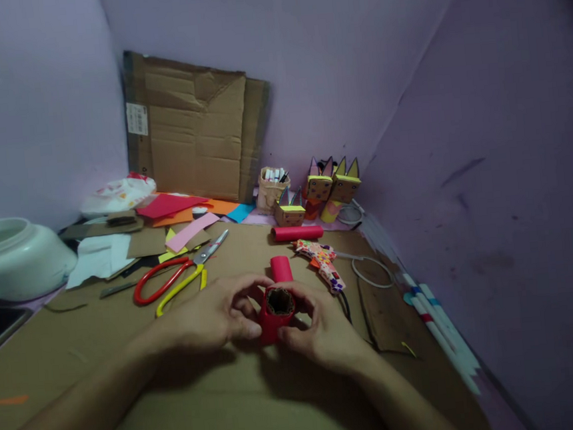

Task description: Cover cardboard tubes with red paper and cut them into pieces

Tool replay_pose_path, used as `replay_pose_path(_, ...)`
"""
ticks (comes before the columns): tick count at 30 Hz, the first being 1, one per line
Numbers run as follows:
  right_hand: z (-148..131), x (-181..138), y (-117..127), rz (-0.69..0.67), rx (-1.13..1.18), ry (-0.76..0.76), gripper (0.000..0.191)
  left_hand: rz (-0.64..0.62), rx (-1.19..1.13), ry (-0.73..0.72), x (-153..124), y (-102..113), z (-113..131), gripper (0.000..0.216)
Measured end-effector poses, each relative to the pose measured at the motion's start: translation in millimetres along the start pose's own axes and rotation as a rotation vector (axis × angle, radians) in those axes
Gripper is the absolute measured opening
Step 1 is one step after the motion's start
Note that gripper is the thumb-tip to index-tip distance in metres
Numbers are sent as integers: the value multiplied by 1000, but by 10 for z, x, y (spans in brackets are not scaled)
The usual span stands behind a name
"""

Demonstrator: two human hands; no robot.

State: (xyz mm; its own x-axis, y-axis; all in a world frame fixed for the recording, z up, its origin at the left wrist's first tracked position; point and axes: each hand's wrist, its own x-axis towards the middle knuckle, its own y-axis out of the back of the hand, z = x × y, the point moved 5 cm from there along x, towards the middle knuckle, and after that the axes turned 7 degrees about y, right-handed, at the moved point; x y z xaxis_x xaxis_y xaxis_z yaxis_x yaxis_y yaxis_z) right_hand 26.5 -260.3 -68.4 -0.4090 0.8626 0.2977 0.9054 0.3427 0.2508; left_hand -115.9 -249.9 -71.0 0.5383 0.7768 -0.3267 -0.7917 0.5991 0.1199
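A red paper-covered cardboard tube (275, 326) stands upright in the middle, its open top showing a corrugated inner wall. My left hand (219, 314) curls around its left side, thumb and fingers against it. From the right, my right hand (321, 326) grips the same tube between thumb and fingers. Just behind it lies a second red tube (281, 268), partly hidden by the first. A third red tube (297, 233) rests farther back. Red-and-yellow-handled scissors (191, 267) lie left of my hands, and a patterned glue gun (321, 262) lies to the right.
Cardboard (193, 410) covers the table. Coloured paper pieces (172, 205) and a white pot (24, 258) are at the left. At the back are a leaning cardboard sheet (193, 129), a marker holder (270, 193) and cardboard animal figures (320, 186). Markers (438, 315) lie along the right wall.
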Motion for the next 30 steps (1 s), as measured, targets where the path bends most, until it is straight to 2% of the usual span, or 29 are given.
replay_pose_path(4, 14, -6, -4, 18, 40, 4, 50, -49, -75, -47, 24, 7, -21, 49)
replay_pose_path(8, -19, -8, 1, 28, 42, 18, 40, 49, -103, -8, 41, -14, -63, 40)
replay_pose_path(12, -49, -5, 21, 14, 62, -2, 31, 86, -133, -2, 46, -40, -71, 46)
replay_pose_path(16, -12, -2, 20, -10, 185, -50, 34, 142, -169, 31, 44, -42, -89, 45)
replay_pose_path(19, 79, -4, 12, 8, 343, -109, 36, 180, -196, 4, 50, -27, -95, 49)
replay_pose_path(21, 151, -4, 26, 77, 459, -149, 39, 153, -192, -11, 59, -27, -94, 56)
replay_pose_path(24, 222, -2, 61, 197, 513, -192, 44, 36, -170, 0, 62, -78, -85, 64)
replay_pose_path(26, 229, 1, 73, 231, 481, -208, 42, 10, -110, 13, 53, -113, -73, 55)
replay_pose_path(30, 220, 0, 76, 247, 460, -222, 34, 57, 39, 10, 26, -150, -40, 32)
